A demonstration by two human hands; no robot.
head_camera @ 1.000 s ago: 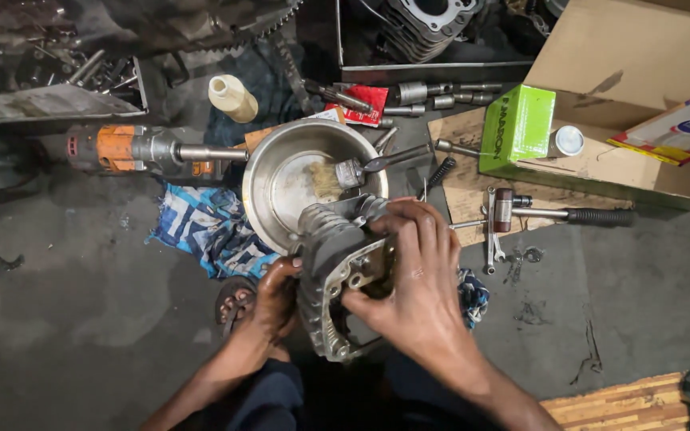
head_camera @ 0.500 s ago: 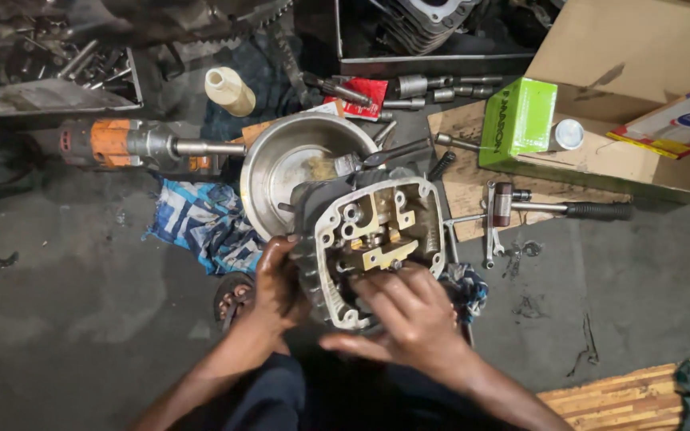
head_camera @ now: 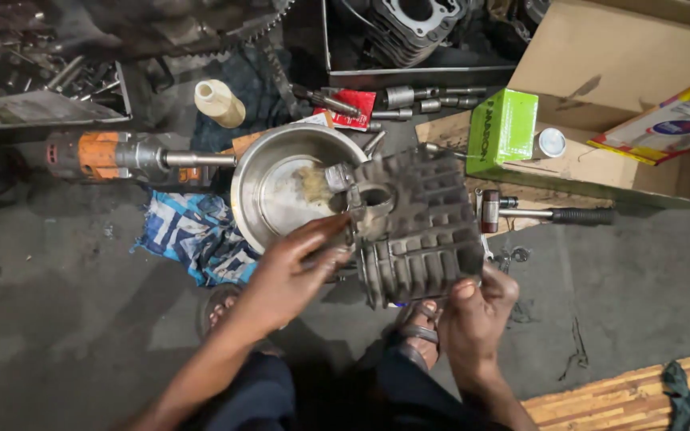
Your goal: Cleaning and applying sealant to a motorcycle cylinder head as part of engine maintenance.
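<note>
A finned engine block (head_camera: pixel 413 227) is held above the grey floor (head_camera: pixel 65 319), beside a steel bowl (head_camera: pixel 281 187). The right hand (head_camera: pixel 477 307) grips the lower right corner, fingers curled tight around the fins. The left hand (head_camera: pixel 297 267) rests against the left side, fingers nearly straight; whether they clasp it is unclear. A hammer (head_camera: pixel 545 215) lies close on the right; open floor lies left.
</note>
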